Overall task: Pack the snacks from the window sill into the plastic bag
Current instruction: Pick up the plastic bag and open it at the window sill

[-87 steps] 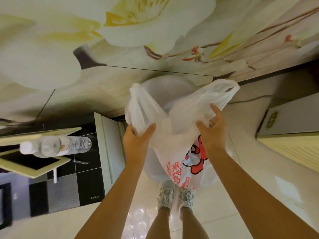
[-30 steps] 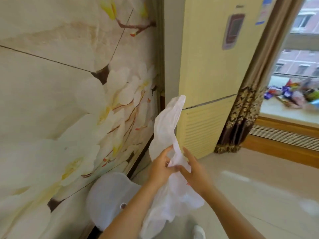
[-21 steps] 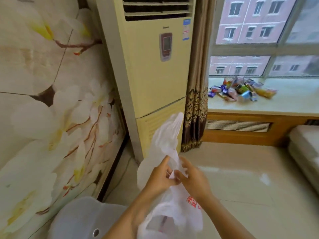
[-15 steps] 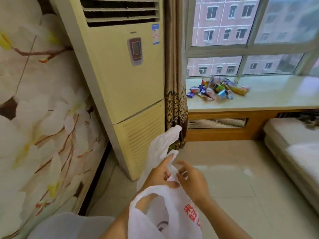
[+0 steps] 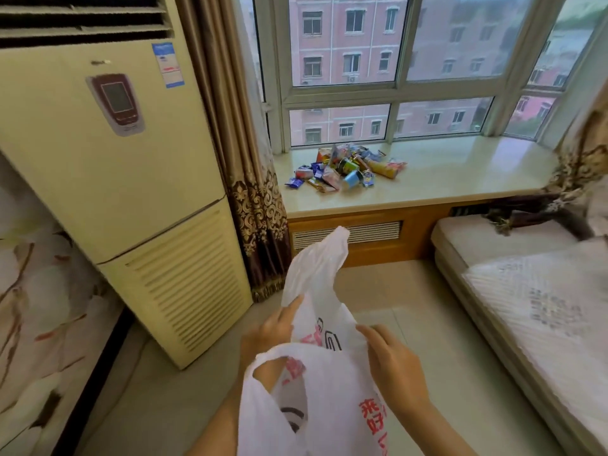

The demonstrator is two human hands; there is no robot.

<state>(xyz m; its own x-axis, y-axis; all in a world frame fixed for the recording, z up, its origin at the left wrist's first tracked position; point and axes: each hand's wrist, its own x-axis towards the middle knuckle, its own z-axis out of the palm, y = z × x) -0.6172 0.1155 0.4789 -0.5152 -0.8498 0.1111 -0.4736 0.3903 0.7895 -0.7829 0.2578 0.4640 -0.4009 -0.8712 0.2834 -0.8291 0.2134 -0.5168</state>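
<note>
Both hands at plastic bag: left hand pinched one handle, right hand had fingers loosely curled on bag mouth. Snacks lay heaped near left end of window sill, well apart. Advice: spread mouth wide, keep both handles gripped before approaching sill.

A home, likely a bedroom: a floor-standing air conditioner, patterned curtain, bay window sill and a wrapped mattress beside it.
</note>
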